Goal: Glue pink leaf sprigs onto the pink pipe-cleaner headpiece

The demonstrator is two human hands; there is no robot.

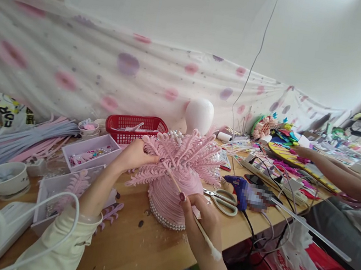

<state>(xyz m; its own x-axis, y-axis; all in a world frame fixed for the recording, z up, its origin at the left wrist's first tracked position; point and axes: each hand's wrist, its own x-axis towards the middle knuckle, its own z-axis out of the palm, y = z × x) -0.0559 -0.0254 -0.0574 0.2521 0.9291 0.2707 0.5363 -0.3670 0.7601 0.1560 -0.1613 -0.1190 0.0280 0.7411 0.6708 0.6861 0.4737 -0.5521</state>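
A pink headpiece, made of wound pink cord with a pearl-bead rim and a fan of pink fern-shaped leaves, stands on the wooden table. My left hand is closed on one pink leaf at the fan's left side. My right hand grips a thin wooden stick whose tip reaches into the leaves; its lower end is coated in white.
Scissors and a blue glue gun lie to the right. A red basket, a white foam head, trays of pink parts and a white bowl sit around. Another person's arm reaches over the cluttered right side.
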